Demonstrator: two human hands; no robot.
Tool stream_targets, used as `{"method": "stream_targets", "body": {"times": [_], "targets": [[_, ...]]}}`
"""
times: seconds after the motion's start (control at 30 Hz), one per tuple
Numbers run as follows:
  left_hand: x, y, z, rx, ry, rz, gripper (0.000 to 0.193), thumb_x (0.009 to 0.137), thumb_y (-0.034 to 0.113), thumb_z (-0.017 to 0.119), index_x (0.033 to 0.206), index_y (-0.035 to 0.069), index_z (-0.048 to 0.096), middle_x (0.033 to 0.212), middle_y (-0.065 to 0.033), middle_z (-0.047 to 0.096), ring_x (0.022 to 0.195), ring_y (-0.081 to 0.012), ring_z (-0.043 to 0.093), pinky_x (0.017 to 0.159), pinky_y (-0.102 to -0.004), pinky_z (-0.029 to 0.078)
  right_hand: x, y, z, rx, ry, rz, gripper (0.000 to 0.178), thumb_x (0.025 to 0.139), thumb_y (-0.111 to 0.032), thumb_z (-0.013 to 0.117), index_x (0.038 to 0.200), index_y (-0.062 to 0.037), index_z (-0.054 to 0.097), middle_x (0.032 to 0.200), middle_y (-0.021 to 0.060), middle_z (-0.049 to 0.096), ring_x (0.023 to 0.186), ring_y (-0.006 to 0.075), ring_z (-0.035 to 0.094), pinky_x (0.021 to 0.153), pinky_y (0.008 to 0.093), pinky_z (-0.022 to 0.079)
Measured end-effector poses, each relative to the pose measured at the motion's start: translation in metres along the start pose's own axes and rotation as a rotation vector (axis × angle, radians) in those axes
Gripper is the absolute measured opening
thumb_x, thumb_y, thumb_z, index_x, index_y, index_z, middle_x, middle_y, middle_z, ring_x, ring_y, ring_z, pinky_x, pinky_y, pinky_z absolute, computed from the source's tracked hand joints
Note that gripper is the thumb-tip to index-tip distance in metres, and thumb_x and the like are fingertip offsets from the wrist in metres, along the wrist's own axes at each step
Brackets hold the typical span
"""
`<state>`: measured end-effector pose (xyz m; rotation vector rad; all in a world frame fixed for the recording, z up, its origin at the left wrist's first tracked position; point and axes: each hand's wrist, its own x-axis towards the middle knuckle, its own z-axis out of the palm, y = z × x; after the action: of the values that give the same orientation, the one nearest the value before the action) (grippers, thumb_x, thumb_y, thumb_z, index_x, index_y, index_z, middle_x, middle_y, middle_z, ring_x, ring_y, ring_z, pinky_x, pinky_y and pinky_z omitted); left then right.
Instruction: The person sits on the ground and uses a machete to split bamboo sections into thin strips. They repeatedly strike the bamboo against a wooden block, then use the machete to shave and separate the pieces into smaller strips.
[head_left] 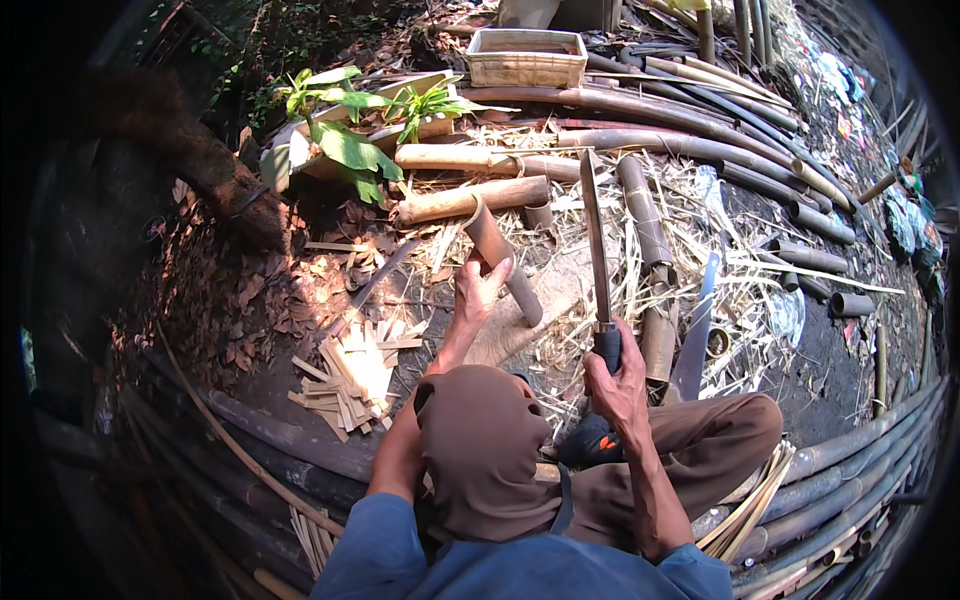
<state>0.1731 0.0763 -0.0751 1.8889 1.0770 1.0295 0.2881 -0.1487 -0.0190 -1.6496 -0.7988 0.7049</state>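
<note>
The bamboo section [503, 258] stands tilted on the ground just ahead of the person's knees, its top end leaning away to the left. The left hand [477, 290] is closed around its middle, fingers wrapped over the upper side. The right hand [612, 375] is clamped on the dark handle of a long knife [594, 235], whose blade points straight up and away, just to the right of the bamboo and apart from it.

Left of the knees lies a heap of pale split bamboo pieces [352, 375] on the dirt. At the far edge sits a cream plastic crate [527, 57]; its inside looks bare, though the far part is hard to make out. A green leafy plant [345, 125] grows beside cut bamboo logs [470, 178]. More short bamboo tubes [645, 225] and straw-like shavings cover the ground to the right. Bits of coloured litter [910, 215] lie at the right rim, too small and bent by the lens to identify. Dark long poles [850, 455] curve along the lower edge.
</note>
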Motion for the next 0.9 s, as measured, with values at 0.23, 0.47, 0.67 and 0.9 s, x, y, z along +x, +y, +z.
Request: {"method": "stream_targets", "body": {"times": [0.23, 0.47, 0.67, 0.9], "targets": [[-0.005, -0.011, 0.011, -0.460, -0.042, 0.091, 0.025, 0.091, 0.012, 0.068, 0.109, -0.003, 0.061, 0.098, -0.0123, 0.071, 0.089, -0.0179, 0.067, 0.079, -0.0334, 0.053, 0.003, -0.055, 0.004, 0.012, -0.119, -0.080, 0.035, 0.102, -0.026, 0.048, 0.129, -0.0046, 0.047, 0.068, 0.0044, 0.052, 0.060, 0.0121, 0.051, 0.056, 0.0305, 0.043], [-0.015, -0.008, 0.006, -0.261, -0.208, 0.095, 0.022, 0.088, 0.010, 0.071, 0.108, 0.000, 0.071, 0.101, -0.0069, 0.072, 0.091, -0.0113, 0.065, 0.080, -0.0267, 0.052, -0.001, -0.067, 0.011, -0.024, -0.132, -0.113, 0.033, 0.103, -0.026, 0.043, 0.126, -0.0024, 0.048, 0.067, 0.0056, 0.051, 0.059, 0.0128, 0.050, 0.056, 0.0311, 0.042], [-0.027, 0.002, 0.012, -0.193, -0.242, 0.117, 0.022, 0.088, 0.010, 0.070, 0.109, 0.002, 0.072, 0.091, -0.0044, 0.074, 0.082, -0.0083, 0.066, 0.074, -0.0261, 0.053, 0.007, -0.056, 0.020, 0.119, -0.183, -0.001, 0.036, 0.103, -0.027, 0.044, 0.130, -0.0034, 0.048, 0.063, 0.0031, 0.048, 0.058, 0.0110, 0.047, 0.055, 0.0294, 0.040], [-0.030, 0.015, 0.008, -0.194, -0.247, 0.139, 0.022, 0.088, 0.011, 0.069, 0.109, 0.003, 0.071, 0.081, -0.0074, 0.072, 0.071, -0.0062, 0.058, 0.065, -0.0282, 0.050, 0.010, -0.061, 0.018, 0.055, -0.229, 0.070, 0.036, 0.104, -0.030, 0.042, 0.128, -0.0040, 0.049, 0.064, 0.0061, 0.051, 0.058, 0.0151, 0.050, 0.057, 0.0339, 0.042]]}}
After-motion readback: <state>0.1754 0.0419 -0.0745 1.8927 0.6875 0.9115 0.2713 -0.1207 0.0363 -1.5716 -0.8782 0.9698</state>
